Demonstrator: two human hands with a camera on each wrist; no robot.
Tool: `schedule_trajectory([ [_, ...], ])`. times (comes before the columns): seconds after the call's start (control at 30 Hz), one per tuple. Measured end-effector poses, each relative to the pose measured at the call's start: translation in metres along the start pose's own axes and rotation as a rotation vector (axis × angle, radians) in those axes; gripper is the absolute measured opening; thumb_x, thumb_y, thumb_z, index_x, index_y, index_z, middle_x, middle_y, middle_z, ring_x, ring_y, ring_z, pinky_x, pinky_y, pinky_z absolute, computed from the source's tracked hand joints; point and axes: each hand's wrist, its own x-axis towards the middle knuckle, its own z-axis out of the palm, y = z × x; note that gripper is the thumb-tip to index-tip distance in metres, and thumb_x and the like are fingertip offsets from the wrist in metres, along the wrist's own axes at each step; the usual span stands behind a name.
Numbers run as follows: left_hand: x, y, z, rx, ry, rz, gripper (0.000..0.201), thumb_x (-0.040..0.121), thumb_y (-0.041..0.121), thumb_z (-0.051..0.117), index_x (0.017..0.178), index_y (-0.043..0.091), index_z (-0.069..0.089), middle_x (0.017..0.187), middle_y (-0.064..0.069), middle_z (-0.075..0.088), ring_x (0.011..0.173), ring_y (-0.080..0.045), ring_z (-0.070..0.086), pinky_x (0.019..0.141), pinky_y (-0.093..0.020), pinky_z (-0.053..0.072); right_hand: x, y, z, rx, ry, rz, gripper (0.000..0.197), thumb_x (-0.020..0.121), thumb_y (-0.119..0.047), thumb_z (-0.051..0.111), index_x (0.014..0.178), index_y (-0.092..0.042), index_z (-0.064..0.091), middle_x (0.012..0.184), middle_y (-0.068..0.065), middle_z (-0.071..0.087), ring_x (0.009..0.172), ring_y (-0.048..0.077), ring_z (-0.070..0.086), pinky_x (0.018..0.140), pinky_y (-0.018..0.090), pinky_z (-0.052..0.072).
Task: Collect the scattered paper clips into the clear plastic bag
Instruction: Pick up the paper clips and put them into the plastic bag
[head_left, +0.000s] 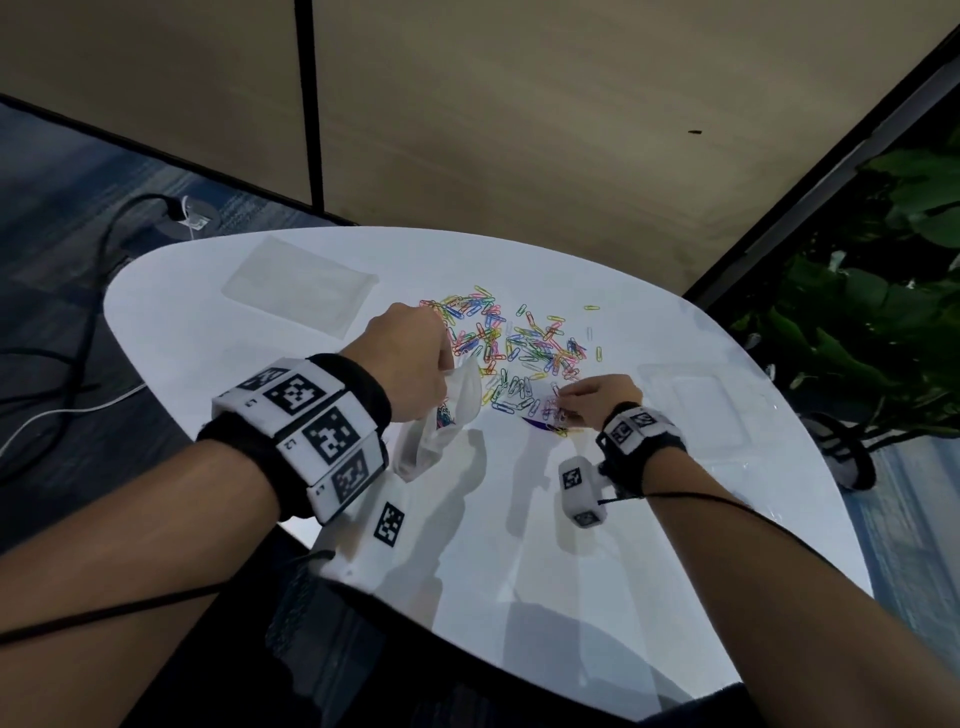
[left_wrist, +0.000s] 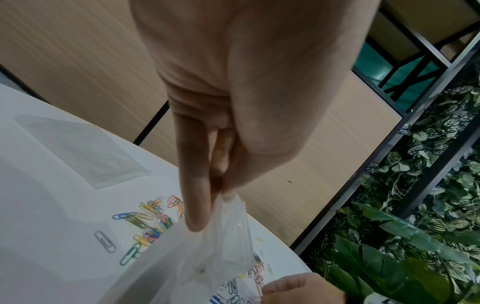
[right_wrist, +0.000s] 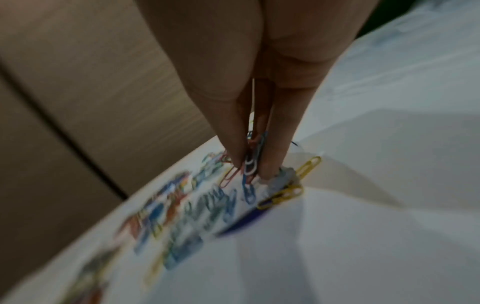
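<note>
- A beige partition wall (head_left: 519, 104) is standing behind a white rounded table (head_left: 519, 571), with leafy green plants (head_left: 883, 312) filling the corner to the right.
- A stack of flat clear bags (head_left: 298, 286) is lying on the far left part of the table, well apart from the hands.
- The paper clips (head_left: 511, 343), in many colours, are lying scattered in a loose heap near the middle of the table, between the two hands and beyond them.
- The clear plastic bag (head_left: 441, 421) is hanging from the left hand (head_left: 410, 364) above the table, its lower end drooping toward the near edge; a few clips are showing inside it.
- The left hand is pinching the bag's upper edge between thumb and fingertips (left_wrist: 197, 216), the fingers pressed close together.
- The right hand (head_left: 597, 400) is reaching down at the near edge of the heap, its fingertips (right_wrist: 272, 164) drawn together and pinching a small bunch of clips, the tips touching the table.
</note>
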Motion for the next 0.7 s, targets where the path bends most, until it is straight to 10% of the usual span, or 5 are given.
schedule_trajectory([
  [0.17,0.001,0.003,0.001,-0.004,-0.002,-0.013,0.022,0.089,-0.003,0.058,0.098,0.002,0.077,0.100,-0.016,0.073,0.085,-0.032,0.074,0.083,-0.042,0.063,-0.038,-0.034,-0.014,0.645,-0.326,0.014,0.017,0.082,-0.002,0.073,0.098,0.005,0.069,0.091,0.018,0.071,0.077,0.021,0.072,0.073,0.026,0.061],
  [0.37,0.003,0.004,0.005,-0.023,0.015,-0.034,0.023,0.089,-0.001,0.058,0.102,0.003,0.076,0.112,-0.016,0.071,0.091,-0.034,0.073,0.086,-0.041,0.062,-0.095,-0.070,0.024,0.733,-0.674,-0.003,0.040,0.077,-0.002,0.073,0.114,0.012,0.063,0.092,0.013,0.073,0.086,0.018,0.072,0.079,0.023,0.057],
  [0.53,0.003,0.007,0.006,-0.044,0.017,-0.049,0.018,0.088,0.003,0.064,0.097,0.007,0.079,0.105,-0.016,0.073,0.092,-0.034,0.073,0.086,-0.042,0.062,-0.121,-0.075,0.055,0.442,-0.449,-0.180,0.012,0.083,0.010,0.067,0.078,0.000,0.073,0.079,0.016,0.072,0.066,0.021,0.071,0.069,0.027,0.061],
  [0.7,0.005,0.005,0.005,-0.052,0.022,-0.043,0.023,0.088,0.002,0.062,0.103,0.009,0.078,0.107,-0.016,0.072,0.093,-0.033,0.073,0.087,-0.042,0.061,-0.122,-0.074,0.066,0.015,-0.214,-0.457,0.010,0.081,-0.005,0.071,0.083,-0.010,0.079,0.075,0.010,0.075,0.071,0.024,0.073,0.076,0.037,0.062],
])
